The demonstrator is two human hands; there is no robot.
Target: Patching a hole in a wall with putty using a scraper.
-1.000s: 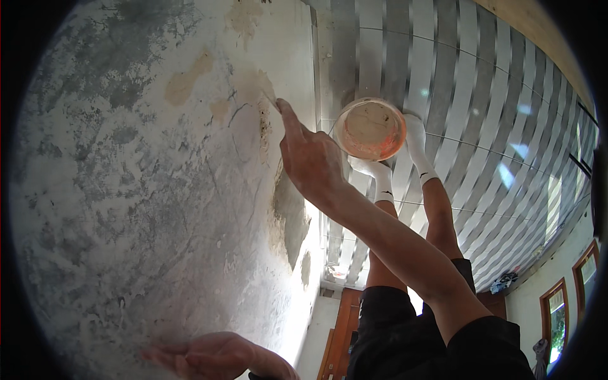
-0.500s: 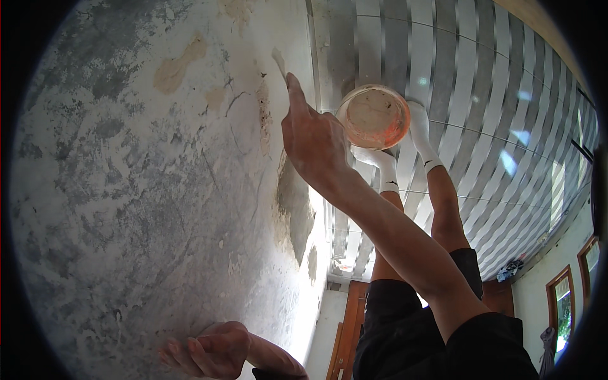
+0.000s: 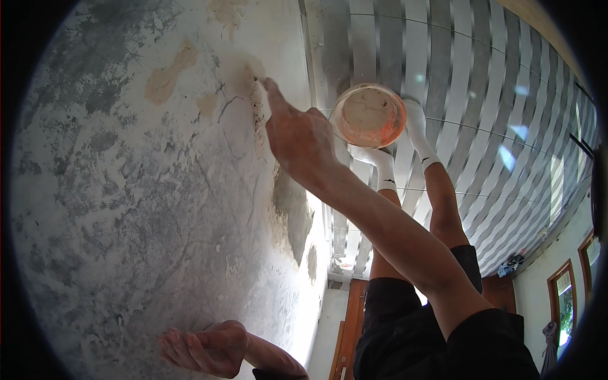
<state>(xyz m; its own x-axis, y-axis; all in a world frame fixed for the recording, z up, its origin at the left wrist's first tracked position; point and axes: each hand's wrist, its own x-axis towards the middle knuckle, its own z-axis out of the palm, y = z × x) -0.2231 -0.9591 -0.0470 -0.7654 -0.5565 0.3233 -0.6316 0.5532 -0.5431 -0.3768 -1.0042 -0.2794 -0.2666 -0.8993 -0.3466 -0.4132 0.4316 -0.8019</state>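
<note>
My right hand [image 3: 301,139] is up against the patchy grey-white wall [image 3: 126,209], its index finger stretched along a narrow putty knife. The blade [image 3: 254,68] is smeared by motion, at the upper end of a rough, pitted crack [image 3: 258,117]; the handle is hidden in my closed fingers. Low at the left, my left hand [image 3: 206,348] is by the wall, fingers loosely curled and apart, with nothing seen in them. A round orange-rimmed bucket [image 3: 369,116], coated inside with pale paste, stands on the floor beyond my right hand.
My feet in white socks [image 3: 415,130] stand beside the bucket on the grey-and-white striped floor [image 3: 468,101]. Bare grey plaster [image 3: 291,212] shows where the wall's coat has come off. A wooden door [image 3: 350,329] and a window [image 3: 563,297] are behind me.
My right hand has moved a little left with the putty knife, bringing the blade onto the top of the crack. My left hand has barely moved.
</note>
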